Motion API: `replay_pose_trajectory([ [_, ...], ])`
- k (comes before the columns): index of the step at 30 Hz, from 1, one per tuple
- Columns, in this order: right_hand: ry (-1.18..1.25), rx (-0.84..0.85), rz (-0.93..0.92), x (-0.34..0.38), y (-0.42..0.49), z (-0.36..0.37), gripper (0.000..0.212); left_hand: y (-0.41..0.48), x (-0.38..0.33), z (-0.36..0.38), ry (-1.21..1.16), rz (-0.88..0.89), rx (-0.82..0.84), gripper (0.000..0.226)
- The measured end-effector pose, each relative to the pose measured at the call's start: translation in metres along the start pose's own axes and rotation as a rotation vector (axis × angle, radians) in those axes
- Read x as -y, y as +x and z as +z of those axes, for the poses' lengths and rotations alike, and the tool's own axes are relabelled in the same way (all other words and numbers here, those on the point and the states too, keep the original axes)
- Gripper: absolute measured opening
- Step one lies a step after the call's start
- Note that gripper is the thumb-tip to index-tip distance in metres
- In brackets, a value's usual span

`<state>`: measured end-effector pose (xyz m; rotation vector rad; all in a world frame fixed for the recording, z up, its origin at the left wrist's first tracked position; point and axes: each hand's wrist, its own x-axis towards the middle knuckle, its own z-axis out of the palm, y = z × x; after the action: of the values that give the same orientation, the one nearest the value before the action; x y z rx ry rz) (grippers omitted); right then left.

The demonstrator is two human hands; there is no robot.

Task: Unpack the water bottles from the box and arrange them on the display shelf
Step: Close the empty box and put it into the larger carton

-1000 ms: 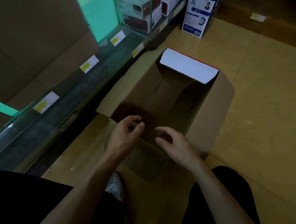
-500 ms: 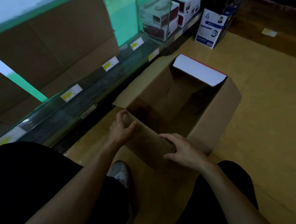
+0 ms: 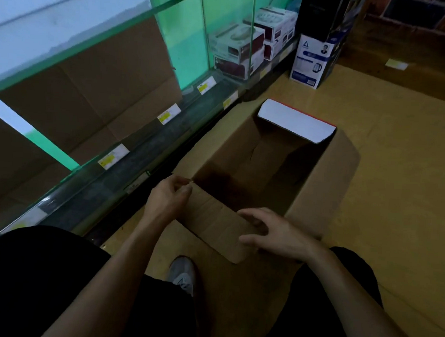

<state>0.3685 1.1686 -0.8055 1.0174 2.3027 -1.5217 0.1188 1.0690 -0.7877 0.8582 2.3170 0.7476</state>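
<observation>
An open brown cardboard box [image 3: 325,179] stands on the floor in front of me. Its inside is dark, and I see no water bottles in it. The near flap [image 3: 218,222] is folded outward toward me. My left hand [image 3: 167,199] pinches the flap's left corner, fingers curled at the box edge. My right hand [image 3: 277,234] grips the flap's right end, fingers over the top and thumb along its side. The far flap [image 3: 294,120] shows a white face with a red edge. The glass display shelf [image 3: 127,167] with yellow price tags runs along the left.
Large brown cartons [image 3: 104,88] fill the shelf bay on the left. Boxed appliances [image 3: 236,52] sit further along it. A blue and white kettle box [image 3: 314,62] stands on the floor beyond the open box. My grey shoe [image 3: 182,272] is below the flap.
Both hands dropped from hovering over the box opening onto the near flap, took hold of it and pushed it outward toward me. The camera tilted up along the shelf.
</observation>
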Motion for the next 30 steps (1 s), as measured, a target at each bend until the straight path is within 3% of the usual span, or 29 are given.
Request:
replay_pose_trajectory([
  [4, 0.009, -0.023, -0.046, 0.013, -0.004, -0.003, 0.077, 0.003, -0.017, -0.007, -0.097, 0.049, -0.056, 0.028],
  [9, 0.165, -0.170, -0.076, 0.020, -0.003, -0.002, 0.070, -0.003, -0.034, 0.001, -0.137, 0.160, -0.095, 0.029],
  [15, 0.169, -0.391, -0.038, 0.025, 0.001, -0.015, 0.039, -0.003, -0.054, 0.025, -0.159, 0.225, -0.078, 0.062],
  [19, 0.129, -0.559, -0.009, 0.019, 0.006, -0.017, 0.046, 0.004, -0.048, 0.044, -0.151, 0.248, -0.032, 0.084],
  [24, -0.080, -0.630, 0.069, 0.004, 0.014, -0.009, 0.062, 0.008, -0.033, 0.072, 0.052, 0.217, 0.091, 0.084],
  [30, -0.382, -0.516, 0.183, -0.008, 0.021, 0.007, 0.060, 0.011, -0.014, 0.088, 0.151, 0.217, 0.193, 0.074],
])
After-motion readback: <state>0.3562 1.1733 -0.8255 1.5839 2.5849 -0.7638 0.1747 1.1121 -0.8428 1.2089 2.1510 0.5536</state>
